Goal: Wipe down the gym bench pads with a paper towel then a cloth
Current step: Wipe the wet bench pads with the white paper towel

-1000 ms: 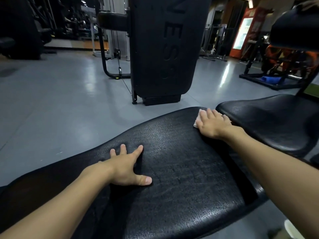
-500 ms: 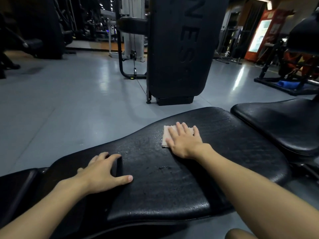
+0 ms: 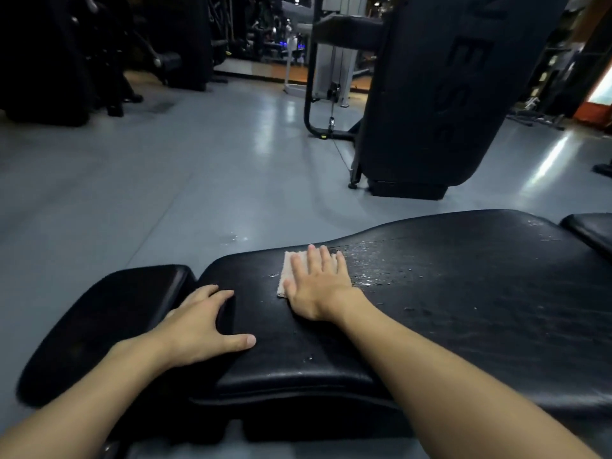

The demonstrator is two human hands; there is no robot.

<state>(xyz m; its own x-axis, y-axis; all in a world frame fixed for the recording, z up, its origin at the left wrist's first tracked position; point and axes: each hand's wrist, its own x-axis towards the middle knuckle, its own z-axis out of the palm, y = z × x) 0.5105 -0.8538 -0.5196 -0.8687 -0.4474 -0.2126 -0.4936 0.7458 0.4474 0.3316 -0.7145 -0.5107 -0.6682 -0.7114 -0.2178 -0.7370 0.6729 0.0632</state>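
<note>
Wiping step: right hand point(image 3: 318, 289), grip flat open, presses paper towel point(image 3: 291, 268) on pad point(image 3: 480, 303); left hand point(image 3: 198, 329) grips pad's end. Next, probably: sweep droplets point(image 3: 381, 260) right-centre.

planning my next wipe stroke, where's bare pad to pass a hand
Free: long pad right of the right hand, up to the seat pad, though wet; small pad left of the left hand. Crowded: long pad's left end, with both hands and the towel.

Single head view: wide-angle, facing forward-down, close over bench pad point(image 3: 447, 293), gym floor point(image 3: 165, 193) beyond.
</note>
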